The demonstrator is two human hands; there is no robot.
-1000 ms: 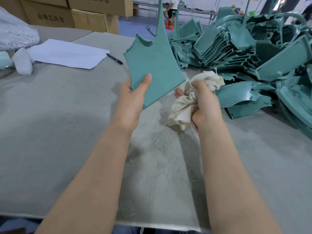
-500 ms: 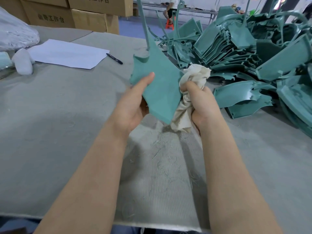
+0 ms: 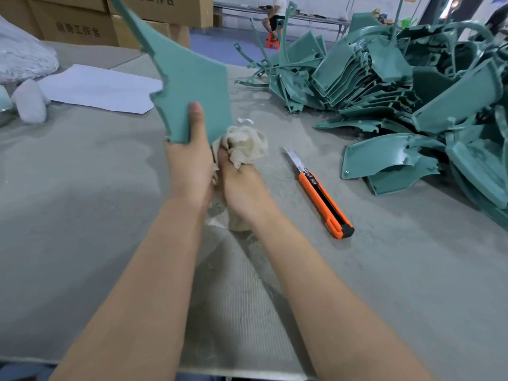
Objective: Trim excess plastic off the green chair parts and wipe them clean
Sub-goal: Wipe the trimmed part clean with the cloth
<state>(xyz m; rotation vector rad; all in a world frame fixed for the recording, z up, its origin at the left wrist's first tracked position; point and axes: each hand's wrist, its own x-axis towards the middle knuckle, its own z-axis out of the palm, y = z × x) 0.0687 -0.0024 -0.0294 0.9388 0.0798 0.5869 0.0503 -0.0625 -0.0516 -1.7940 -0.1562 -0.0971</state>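
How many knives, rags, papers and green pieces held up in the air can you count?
green chair part, held up by the left hand: 1
rag, bunched in the right hand: 1
orange knife on the table: 1
white paper sheet on the table: 1
Total: 4

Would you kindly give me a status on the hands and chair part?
Left hand grips green chair part, raised. Right hand grips cloth at its lower edge. Utility knife on table, blade out.
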